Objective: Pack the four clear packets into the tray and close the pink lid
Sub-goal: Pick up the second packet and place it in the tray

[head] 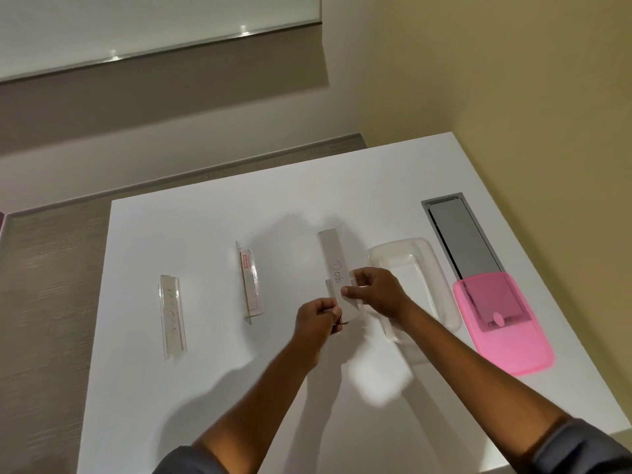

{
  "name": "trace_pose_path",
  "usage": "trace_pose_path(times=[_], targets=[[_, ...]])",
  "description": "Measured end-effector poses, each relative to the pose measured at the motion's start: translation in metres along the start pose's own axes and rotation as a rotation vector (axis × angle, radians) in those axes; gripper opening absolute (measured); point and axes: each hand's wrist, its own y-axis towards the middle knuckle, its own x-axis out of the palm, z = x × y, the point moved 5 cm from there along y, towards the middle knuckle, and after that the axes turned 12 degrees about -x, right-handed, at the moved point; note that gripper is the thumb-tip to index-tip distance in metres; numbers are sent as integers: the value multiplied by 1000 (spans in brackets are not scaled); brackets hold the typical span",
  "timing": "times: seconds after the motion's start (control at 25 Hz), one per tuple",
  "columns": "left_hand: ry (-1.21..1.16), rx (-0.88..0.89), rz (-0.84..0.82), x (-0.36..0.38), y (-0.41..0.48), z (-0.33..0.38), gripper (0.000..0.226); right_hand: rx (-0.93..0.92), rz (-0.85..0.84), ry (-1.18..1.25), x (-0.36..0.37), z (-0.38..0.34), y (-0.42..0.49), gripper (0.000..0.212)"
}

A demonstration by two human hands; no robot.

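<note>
item: long clear plastic packet marked in pen (337, 268), centre of frame, long axis running up-frame; right hand (372, 290) and left hand (316, 319) both pinched on its near end. clear shallow plastic tray (434, 265) just right of it, apparently empty, right hand nearer. translucent pink lid (513, 336) off, further right. two more clear packets, one pen-marked (172, 316) and one red-labelled (249, 282), lie left; fourth not made out.

Both forearms are reaching forward from the lower edge of the view and converging. Left hand (318, 318) is curling, with thumb and fingers pinching closed. Right hand (376, 290), slightly farther out, is pinching with thumb and forefinger, its other fingers bent. The hands are sitting just beside each other.
</note>
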Motion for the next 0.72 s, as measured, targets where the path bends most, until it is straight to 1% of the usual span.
trace_pose_path(times=[0.16,0.24,0.32,0.48,0.6,0.72], targets=[[39,13,-71,33,-9,6,15,29,45,19,-33,7,-18,45],[53,24,-104,47,-11,6,13,54,76,11,-49,14,-25,46],[62,38,-118,62,-11,6,16,95,130,1,-67,23,-31,46],[59,54,-48,82,-7,3,18,183,199,-18,-93,47,-40,41],[46,42,7,91,-2,-3,17,219,203,-61,-102,65,-44,46],[64,43,44,94,2,-9,19,199,187,-159,-100,72,-48,51]])
